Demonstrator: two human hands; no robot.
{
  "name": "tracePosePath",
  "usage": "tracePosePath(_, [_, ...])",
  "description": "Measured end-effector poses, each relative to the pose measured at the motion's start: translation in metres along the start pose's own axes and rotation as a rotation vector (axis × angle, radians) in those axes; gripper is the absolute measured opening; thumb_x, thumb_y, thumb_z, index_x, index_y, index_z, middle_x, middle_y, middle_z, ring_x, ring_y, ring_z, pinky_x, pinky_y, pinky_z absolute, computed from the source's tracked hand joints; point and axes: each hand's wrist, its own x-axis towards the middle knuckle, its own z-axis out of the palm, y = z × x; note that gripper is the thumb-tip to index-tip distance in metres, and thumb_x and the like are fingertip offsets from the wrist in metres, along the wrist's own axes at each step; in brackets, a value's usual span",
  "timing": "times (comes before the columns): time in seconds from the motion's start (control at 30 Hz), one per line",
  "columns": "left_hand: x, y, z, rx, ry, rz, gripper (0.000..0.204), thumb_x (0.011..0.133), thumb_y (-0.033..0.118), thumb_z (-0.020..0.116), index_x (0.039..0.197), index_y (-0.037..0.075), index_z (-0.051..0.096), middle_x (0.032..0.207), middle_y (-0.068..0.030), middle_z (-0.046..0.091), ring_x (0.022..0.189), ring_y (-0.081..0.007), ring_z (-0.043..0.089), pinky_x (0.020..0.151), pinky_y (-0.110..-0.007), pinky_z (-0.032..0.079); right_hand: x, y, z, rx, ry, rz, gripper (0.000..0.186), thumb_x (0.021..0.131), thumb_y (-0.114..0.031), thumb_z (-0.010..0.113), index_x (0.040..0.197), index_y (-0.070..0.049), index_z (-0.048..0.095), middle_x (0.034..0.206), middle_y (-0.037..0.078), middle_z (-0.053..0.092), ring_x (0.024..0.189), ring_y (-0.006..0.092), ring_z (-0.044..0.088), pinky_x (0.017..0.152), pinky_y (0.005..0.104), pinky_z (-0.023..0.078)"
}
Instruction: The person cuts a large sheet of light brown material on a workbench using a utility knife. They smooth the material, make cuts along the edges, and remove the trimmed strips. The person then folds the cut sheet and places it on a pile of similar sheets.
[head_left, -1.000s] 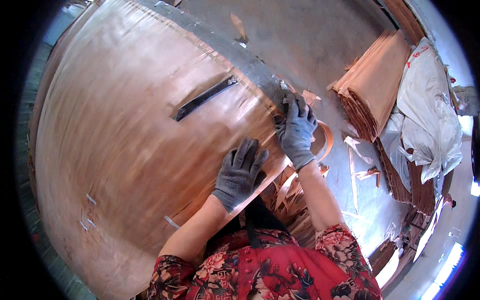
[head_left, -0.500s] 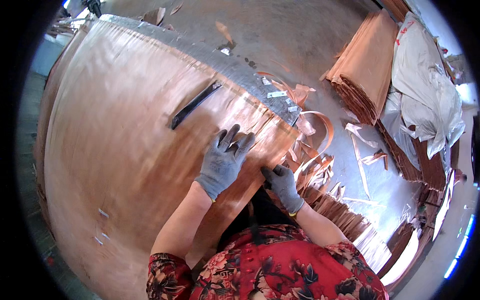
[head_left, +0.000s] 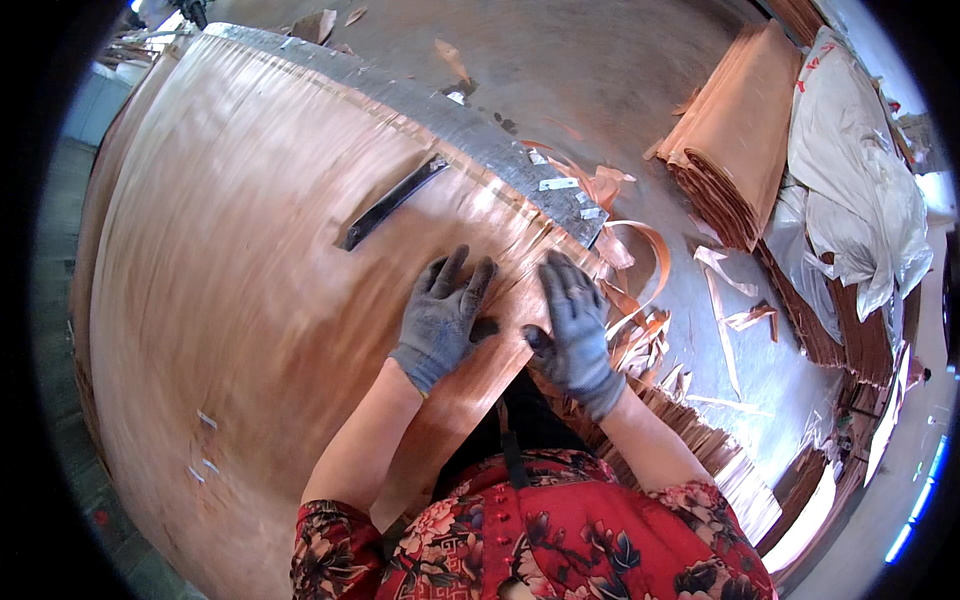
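no text can be read; red marks (head_left: 812, 63) are seen toward two o'clock on the white sack (head_left: 850, 170), but whether letters are formed cannot be told.

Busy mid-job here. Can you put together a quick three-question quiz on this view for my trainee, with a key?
1. Multiple choice: what lies on the large wood sheet, beyond the left hand?
A) a hammer
B) a dark strip
C) a paint tray

2. True or false: the right hand is bare.

3. Fill in, left or right: in this picture the white plastic sheeting is to the ____ of the stack of brown sheets.

Key: 1 B; 2 false, it is gloved; 3 right.
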Motion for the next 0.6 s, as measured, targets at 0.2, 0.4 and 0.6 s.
tracePosePath(0.2, [0.001,-0.001,0.007,-0.063,-0.018,-0.041,0.092,0.066,0.038,0.075,0.137,-0.001,0.031,0.132,-0.0143,0.047,0.13,-0.0359,0.035,0.105,-0.049,0.029,0.011,0.03,0.037,-0.207,-0.334,-0.114,0.092,0.07,-0.054,0.066,0.14,-0.007,0.03,0.147,0.013,0.027,0.137,0.0306,0.022,0.113,0.0463,0.012])
tracePosePath(0.4, [-0.006,0.004,0.004,-0.176,0.038,-0.145,0.084,0.068,0.035,0.074,0.137,0.005,0.037,0.14,-0.0194,0.036,0.133,-0.0376,0.029,0.108,-0.048,0.024,0.027,0.021,0.045,-0.241,-0.344,-0.137,0.097,0.068,-0.055,0.066,0.141,-0.003,0.027,0.151,0.016,0.017,0.14,0.034,0.013,0.114,0.0485,0.004])
tracePosePath(0.6, [-0.085,0.02,-0.036,0.094,0.339,-0.489,0.067,0.076,0.022,0.068,0.136,0.006,0.041,0.147,-0.019,0.025,0.135,-0.0432,0.021,0.11,-0.047,0.019,0.023,0.031,0.053,-0.234,-0.332,-0.152,0.104,0.067,-0.057,0.066,0.144,-0.006,0.019,0.152,0.016,0.012,0.141,0.0335,0.008,0.113,0.0484,0.003])
